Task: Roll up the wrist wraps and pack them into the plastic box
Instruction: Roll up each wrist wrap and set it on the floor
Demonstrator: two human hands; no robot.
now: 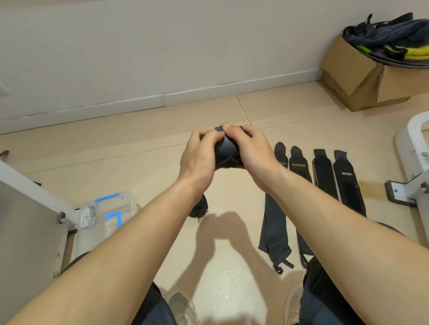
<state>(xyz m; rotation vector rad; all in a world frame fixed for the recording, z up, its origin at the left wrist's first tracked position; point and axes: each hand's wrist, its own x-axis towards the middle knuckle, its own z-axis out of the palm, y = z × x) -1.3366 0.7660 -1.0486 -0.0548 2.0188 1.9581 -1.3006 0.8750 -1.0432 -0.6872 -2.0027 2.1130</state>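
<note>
A: Well, starting nearest: the person sits with shoes [185,317] on the tiled floor [222,277] and both forearms stretched forward. What lies by the feet?

B: Four wrist wraps [324,173] lie flat, side by side, at about four o'clock from the hands, not yet rolled. The plastic box [99,225], clear with blue latches, stands at about eight o'clock, just beside a metal frame leg [64,217]. Whether its lid is clipped down cannot be told.

A: And the hands?

B: Further out, at centre, the left hand [199,156] and the right hand [254,152] both curl round one dark wrap [226,150], seemingly held off the floor, with the thumbs meeting on top of the roll. A dark piece [198,207] shows below the left wrist at seven o'clock. It may be this wrap's loose tail, but that is unclear.

A: So the step is rolling. How is it done well?

B: Probably by keeping each turn tight and the edges flush. The thumbs press the roll down while the fingers feed the strap, so it does not cone out sideways. The closing tab should likely finish on the outside and be pressed flat, or the roll may spring open in the box.

A: Anything beyond?

B: At two o'clock, against the wall, a cardboard box [354,75] holds dark and yellow bands. It seems to be no part of this job.
</note>
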